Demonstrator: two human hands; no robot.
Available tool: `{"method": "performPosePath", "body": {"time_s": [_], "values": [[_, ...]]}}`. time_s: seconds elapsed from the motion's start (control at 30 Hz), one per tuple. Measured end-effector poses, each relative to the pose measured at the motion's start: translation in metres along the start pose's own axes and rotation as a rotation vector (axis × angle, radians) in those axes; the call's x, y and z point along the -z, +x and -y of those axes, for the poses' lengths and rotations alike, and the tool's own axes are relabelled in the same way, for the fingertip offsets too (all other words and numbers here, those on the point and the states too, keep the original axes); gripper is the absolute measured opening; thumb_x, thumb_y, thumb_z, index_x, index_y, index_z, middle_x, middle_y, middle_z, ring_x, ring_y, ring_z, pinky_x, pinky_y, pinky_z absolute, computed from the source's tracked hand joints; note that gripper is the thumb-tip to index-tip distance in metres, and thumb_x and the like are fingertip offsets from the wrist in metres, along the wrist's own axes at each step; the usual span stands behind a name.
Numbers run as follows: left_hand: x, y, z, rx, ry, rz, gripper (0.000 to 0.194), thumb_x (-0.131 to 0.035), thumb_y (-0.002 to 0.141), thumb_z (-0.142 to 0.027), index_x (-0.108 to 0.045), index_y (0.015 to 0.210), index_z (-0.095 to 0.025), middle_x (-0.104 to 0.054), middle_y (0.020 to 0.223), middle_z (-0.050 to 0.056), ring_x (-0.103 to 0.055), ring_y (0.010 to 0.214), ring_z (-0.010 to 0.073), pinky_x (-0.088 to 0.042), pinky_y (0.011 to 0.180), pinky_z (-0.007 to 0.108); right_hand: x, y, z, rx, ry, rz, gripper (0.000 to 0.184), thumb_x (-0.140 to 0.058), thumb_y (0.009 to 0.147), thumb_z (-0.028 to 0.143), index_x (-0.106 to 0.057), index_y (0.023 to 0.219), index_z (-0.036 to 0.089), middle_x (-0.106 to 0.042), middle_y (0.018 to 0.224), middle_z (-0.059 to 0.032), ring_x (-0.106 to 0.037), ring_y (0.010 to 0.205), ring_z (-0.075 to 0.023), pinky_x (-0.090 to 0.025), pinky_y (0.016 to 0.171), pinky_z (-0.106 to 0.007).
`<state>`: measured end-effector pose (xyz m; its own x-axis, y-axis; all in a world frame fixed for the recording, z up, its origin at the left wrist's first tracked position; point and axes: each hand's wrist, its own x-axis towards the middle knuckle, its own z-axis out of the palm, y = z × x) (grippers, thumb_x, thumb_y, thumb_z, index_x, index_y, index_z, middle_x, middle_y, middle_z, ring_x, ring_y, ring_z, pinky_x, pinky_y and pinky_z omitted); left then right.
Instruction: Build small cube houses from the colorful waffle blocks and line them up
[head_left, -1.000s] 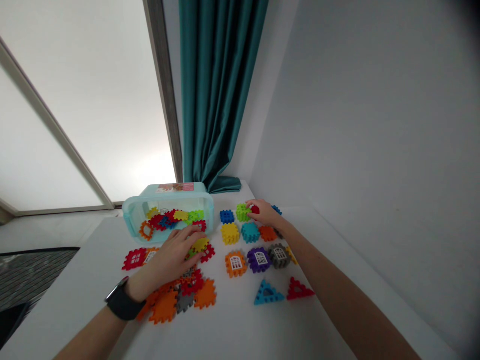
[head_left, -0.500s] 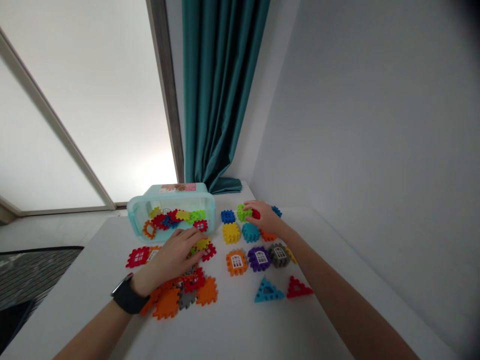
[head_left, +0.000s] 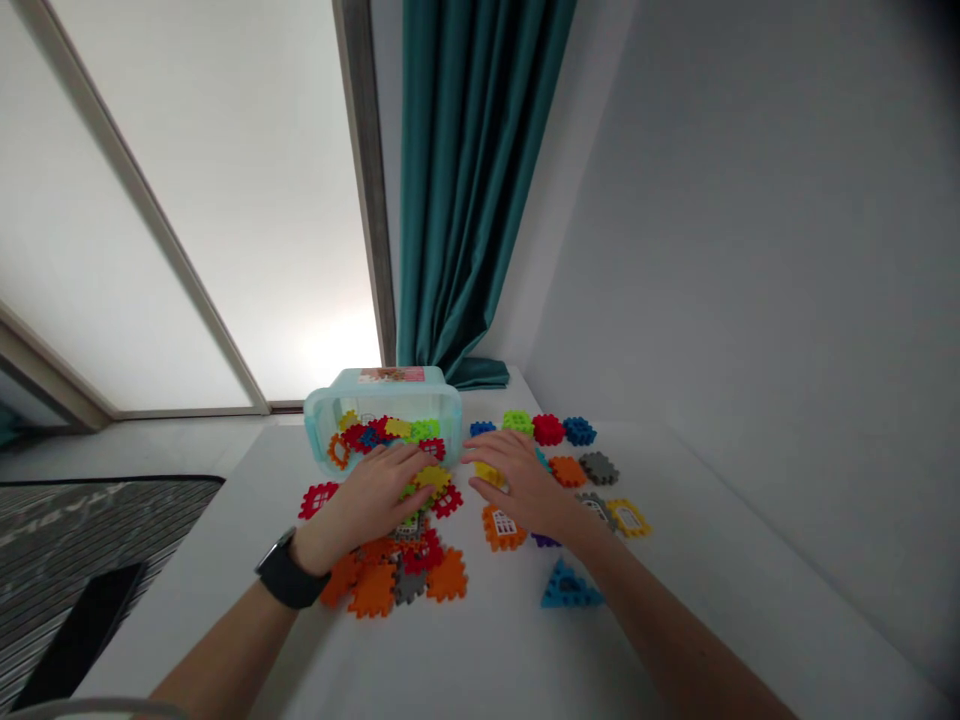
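My left hand (head_left: 379, 500), with a black watch (head_left: 291, 570) on its wrist, rests over a pile of flat toothed plastic building pieces. Its thumb and fingers are apart beside a yellow piece (head_left: 435, 480). A red window piece (head_left: 448, 500) lies just right of that. My right hand (head_left: 521, 485) hovers with outstretched fingers above a yellow toothed block (head_left: 491, 473), partly covering it. Under its wrist a purple block (head_left: 545, 541) is mostly hidden. An orange block with a white window (head_left: 503, 527) sits just in front of this hand.
A pale teal tub (head_left: 450, 400) lies on its side with several loose pieces inside. Behind my right hand stand a green block (head_left: 517, 421), a red block (head_left: 549, 430) and a blue block (head_left: 580, 431). Nearer me are a blue triangle (head_left: 568, 588) and orange plates (head_left: 448, 575).
My right hand has left the red block and come leftward and nearer, over the yellow block. The left hand stays over the pile. The whole view has shifted a little.
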<state>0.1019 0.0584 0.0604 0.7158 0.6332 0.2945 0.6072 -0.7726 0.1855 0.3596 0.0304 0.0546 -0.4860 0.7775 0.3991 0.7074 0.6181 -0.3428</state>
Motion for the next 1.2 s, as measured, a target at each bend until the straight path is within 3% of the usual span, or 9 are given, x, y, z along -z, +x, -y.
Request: {"method": "performPosePath", "body": {"time_s": [0.23, 0.57, 0.77, 0.93, 1.07, 1.2], "values": [[-0.003, -0.012, 0.004, 0.049, -0.023, 0.011, 0.02, -0.053, 0.098, -0.031, -0.065, 0.112, -0.022, -0.071, 0.106, 0.007, -0.067, 0.095, 0.0244, -0.052, 0.084, 0.037, -0.013, 0.004, 0.014, 0.04, 0.103, 0.077, 0.024, -0.054, 0.097, 0.024, -0.065, 0.119, 0.025, -0.068, 0.126, -0.0077, -0.06, 0.12, -0.025, -0.043, 0.107, -0.045], [-0.007, -0.076, 0.035, 0.148, -0.085, -0.073, 0.022, -0.045, 0.1, -0.028, -0.064, 0.108, -0.021, -0.072, 0.099, 0.007, -0.068, 0.091, 0.021, -0.053, 0.081, 0.033, -0.035, 0.022, 0.024, 0.038, 0.182, 0.15, 0.027, -0.055, 0.097, 0.025, -0.062, 0.124, 0.026, -0.067, 0.127, -0.0067, -0.06, 0.12, -0.0236, -0.047, 0.105, -0.039], [-0.009, -0.098, 0.046, 0.175, -0.081, -0.212, 0.025, -0.044, 0.099, -0.023, -0.064, 0.113, -0.021, -0.071, 0.103, 0.009, -0.067, 0.092, 0.0209, -0.054, 0.082, 0.033, -0.069, 0.064, 0.031, 0.026, 0.154, 0.146, 0.03, -0.058, 0.095, 0.023, -0.06, 0.124, 0.02, -0.066, 0.126, -0.0097, -0.058, 0.122, -0.0243, -0.045, 0.106, -0.039], [-0.004, -0.106, 0.053, 0.191, 0.038, -0.277, 0.024, -0.045, 0.098, -0.02, -0.065, 0.112, -0.02, -0.07, 0.102, 0.009, -0.065, 0.094, 0.0222, -0.051, 0.085, 0.037, -0.101, 0.113, 0.034, -0.043, -0.071, 0.185, 0.032, -0.058, 0.094, 0.025, -0.06, 0.126, 0.021, -0.061, 0.131, -0.0104, -0.052, 0.126, -0.0261, -0.042, 0.106, -0.04], [-0.003, -0.108, 0.054, 0.198, 0.064, -0.278, 0.022, -0.046, 0.098, -0.02, -0.066, 0.108, -0.02, -0.07, 0.102, 0.008, -0.064, 0.093, 0.022, -0.05, 0.087, 0.038, -0.126, 0.145, 0.038, -0.129, -0.124, 0.175, 0.04, -0.057, 0.095, 0.036, -0.057, 0.131, 0.019, -0.057, 0.136, -0.0169, -0.046, 0.13, -0.0346, -0.04, 0.105, -0.051], [-0.003, -0.109, 0.053, 0.201, 0.062, -0.252, 0.023, -0.045, 0.097, -0.017, -0.065, 0.107, -0.021, -0.07, 0.102, 0.007, -0.063, 0.093, 0.0216, -0.049, 0.089, 0.039, -0.144, 0.158, 0.042, -0.177, -0.134, 0.192, 0.05, -0.061, 0.091, 0.042, -0.054, 0.134, 0.018, -0.057, 0.136, -0.0199, -0.047, 0.127, -0.0386, -0.04, 0.101, -0.055]]}}
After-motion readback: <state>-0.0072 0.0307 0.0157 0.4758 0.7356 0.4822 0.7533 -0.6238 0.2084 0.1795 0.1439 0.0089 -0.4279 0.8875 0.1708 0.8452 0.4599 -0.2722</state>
